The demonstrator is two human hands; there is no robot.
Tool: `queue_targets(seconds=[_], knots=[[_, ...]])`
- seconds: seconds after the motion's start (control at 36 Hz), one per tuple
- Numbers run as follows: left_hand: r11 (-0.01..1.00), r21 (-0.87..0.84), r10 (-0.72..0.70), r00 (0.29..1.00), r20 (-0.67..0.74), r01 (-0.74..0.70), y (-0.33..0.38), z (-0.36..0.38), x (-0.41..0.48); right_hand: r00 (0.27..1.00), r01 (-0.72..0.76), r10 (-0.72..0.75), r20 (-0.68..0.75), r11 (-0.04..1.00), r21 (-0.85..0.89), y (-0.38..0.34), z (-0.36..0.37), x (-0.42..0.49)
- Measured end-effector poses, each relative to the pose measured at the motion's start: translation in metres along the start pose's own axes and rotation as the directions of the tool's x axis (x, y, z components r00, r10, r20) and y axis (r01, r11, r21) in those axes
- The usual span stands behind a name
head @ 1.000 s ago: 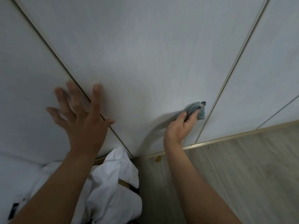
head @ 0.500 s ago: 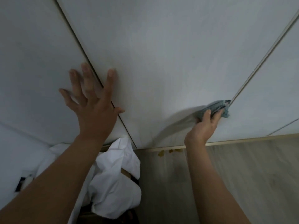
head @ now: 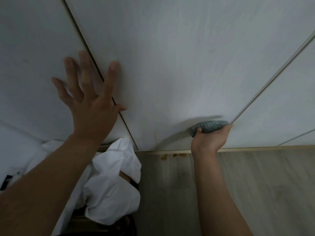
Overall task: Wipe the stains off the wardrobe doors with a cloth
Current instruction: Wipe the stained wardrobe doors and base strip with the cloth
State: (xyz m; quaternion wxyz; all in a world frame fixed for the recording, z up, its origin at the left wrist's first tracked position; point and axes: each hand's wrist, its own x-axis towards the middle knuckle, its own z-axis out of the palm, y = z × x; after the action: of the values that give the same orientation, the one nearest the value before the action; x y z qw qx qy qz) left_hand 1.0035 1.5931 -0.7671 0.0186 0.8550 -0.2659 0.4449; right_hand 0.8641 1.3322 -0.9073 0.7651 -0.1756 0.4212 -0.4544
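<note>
Head view: my right hand [head: 209,138] clutches the cloth [head: 210,126] against the door [head: 170,65], soft and light I judge, best held wadded in the palm; left hand [head: 92,106] splayed flat.

Single head-worn camera faces forward and down, close to wardrobe doors [head: 179,65] above the grip on the cloth [head: 210,126], floor [head: 264,188] below it.

left grip [head: 92,108] flat — widely splayed, right grip [head: 209,140] curled tight

Crumpled white shirt [head: 115,193] beside pale wood floor [head: 264,193] with yellowish specks [head: 172,156]
</note>
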Motion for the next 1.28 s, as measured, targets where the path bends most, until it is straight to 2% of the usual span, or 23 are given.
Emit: queue_targets(seconds=[0.11,0.14,0.22,0.28,0.31,0.42,0.5,0.56,0.67,0.81,1.0,1.08,1.19,1.28], knots=[[1.0,-0.002,0.025,1.0,0.002,-0.025,-0.004,0.004,-0.003,0.993,0.077,-0.087,-0.077,0.989,-0.123,0.019,0.007,0.001],[0.999,-0.005,0.039,0.999,0.004,-0.039,-0.005,0.006,-0.005,0.994,0.036,-0.048,-0.1,0.992,-0.121,0.028,0.004,0.007],[0.998,0.008,0.065,0.998,-0.011,-0.065,-0.009,0.011,-0.01,0.964,-0.239,0.226,-0.142,0.967,-0.089,0.049,-0.022,0.021],[0.998,0.015,0.069,0.998,-0.012,-0.069,-0.009,0.012,-0.01,0.958,-0.276,0.263,-0.115,0.953,-0.126,0.055,-0.043,0.028],[0.998,0.009,0.067,0.998,-0.011,-0.067,-0.009,0.011,-0.011,0.964,-0.26,0.247,-0.101,0.954,-0.147,0.055,-0.048,0.028],[0.998,0.003,0.069,0.998,-0.003,-0.069,-0.01,0.009,-0.01,0.986,-0.164,0.163,-0.026,0.985,-0.057,0.049,-0.047,0.033],[0.997,0.001,0.077,0.997,-0.009,-0.077,-0.01,0.009,-0.01,0.99,-0.14,0.137,-0.035,0.981,-0.135,0.053,-0.047,0.035],[0.997,0.014,0.077,0.997,-0.012,-0.077,-0.01,0.011,-0.009,0.981,-0.191,0.179,-0.079,0.964,-0.183,0.061,-0.051,0.042],[0.997,0.034,0.074,0.997,-0.01,-0.074,-0.008,0.013,-0.01,0.929,-0.363,0.352,-0.113,0.925,-0.109,0.075,-0.075,0.064],[0.998,0.007,0.063,0.998,-0.002,-0.063,-0.008,0.01,-0.01,0.907,-0.412,0.4,-0.131,0.908,-0.08,0.074,-0.086,0.071],[0.999,-0.024,0.04,0.999,0.009,-0.039,-0.006,0.011,-0.013,0.89,-0.418,0.429,-0.158,0.903,0.097,0.068,-0.099,0.092],[0.998,-0.012,0.059,0.998,-0.012,-0.059,-0.005,0.011,-0.011,0.889,-0.446,0.443,-0.117,0.895,0.003,0.086,-0.085,0.071],[0.999,-0.01,0.049,0.998,-0.028,-0.049,-0.009,0.011,-0.012,0.85,-0.526,0.526,0.017,0.85,-0.024,0.084,-0.075,0.033],[0.999,-0.001,0.044,0.999,-0.025,-0.044,-0.006,0.01,-0.011,0.871,-0.486,0.486,0.069,0.874,-0.023,0.055,-0.068,0.005]])
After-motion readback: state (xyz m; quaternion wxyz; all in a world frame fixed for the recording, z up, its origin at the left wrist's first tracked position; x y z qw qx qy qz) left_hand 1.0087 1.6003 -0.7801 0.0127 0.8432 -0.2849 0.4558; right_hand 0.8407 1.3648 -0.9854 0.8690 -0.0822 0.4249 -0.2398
